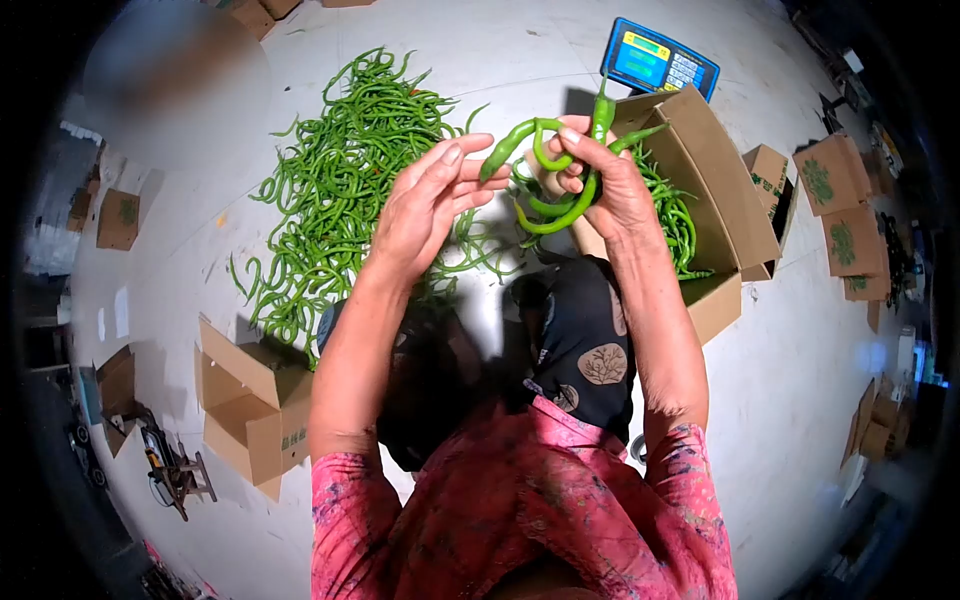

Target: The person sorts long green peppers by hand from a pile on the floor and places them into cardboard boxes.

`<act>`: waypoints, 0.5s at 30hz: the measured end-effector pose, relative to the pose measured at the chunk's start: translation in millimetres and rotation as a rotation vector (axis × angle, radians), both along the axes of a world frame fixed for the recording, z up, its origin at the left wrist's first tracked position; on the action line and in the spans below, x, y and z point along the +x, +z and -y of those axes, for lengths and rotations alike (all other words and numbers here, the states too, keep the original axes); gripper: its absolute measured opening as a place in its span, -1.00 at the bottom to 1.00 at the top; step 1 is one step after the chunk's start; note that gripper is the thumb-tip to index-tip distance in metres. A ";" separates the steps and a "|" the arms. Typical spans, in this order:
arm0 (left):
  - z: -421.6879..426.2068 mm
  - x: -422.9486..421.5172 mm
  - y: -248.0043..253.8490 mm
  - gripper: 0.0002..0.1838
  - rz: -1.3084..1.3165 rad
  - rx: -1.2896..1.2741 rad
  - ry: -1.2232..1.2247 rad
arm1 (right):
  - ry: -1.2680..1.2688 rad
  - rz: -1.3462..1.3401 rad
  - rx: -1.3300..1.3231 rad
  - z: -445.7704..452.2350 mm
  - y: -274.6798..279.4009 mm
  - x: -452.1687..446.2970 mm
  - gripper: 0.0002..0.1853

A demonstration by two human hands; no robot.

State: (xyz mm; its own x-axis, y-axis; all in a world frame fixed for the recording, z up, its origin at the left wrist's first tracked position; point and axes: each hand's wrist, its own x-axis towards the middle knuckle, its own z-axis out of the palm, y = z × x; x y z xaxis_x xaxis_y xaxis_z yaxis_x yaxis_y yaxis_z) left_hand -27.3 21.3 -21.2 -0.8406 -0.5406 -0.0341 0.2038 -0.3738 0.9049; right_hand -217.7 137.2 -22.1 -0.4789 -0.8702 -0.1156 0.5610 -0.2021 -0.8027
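My right hand (617,185) is closed around several long, curled green chili peppers (560,222). Some of them stick out above and to the side of the fingers. Level with it on the left, my left hand (428,205) has its fingers stretched out and apart, holding nothing. Its fingertips are close to the tip of one held pepper (508,148); whether they touch is unclear. Beyond the left hand, a large heap of green chili peppers (345,170) spreads over the floor. Right of my right hand, an open cardboard box (712,170) contains more peppers (675,220), partly hidden by my forearm.
A blue digital scale display (660,60) stands behind the box. At the lower left is another open cardboard box (250,400). More cartons (840,175) line the right side, and a small carton (118,220) sits at the far left. A blurred patch covers the upper left.
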 end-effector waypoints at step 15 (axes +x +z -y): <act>-20.4 -11.1 2.2 -0.56 0.289 -0.280 -0.047 | 0.254 -1.641 0.843 -150.6 -14.4 -121.0 -0.70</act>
State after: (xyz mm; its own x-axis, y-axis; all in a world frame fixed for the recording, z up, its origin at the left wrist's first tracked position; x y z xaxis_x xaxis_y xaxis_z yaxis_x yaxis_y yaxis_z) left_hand -38.4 41.7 -18.9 -0.8421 -0.5235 -0.1299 -0.0860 -0.1076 0.9905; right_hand -338.8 287.8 -36.5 -0.4286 -0.8961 -0.1154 -0.8319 0.4413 -0.3364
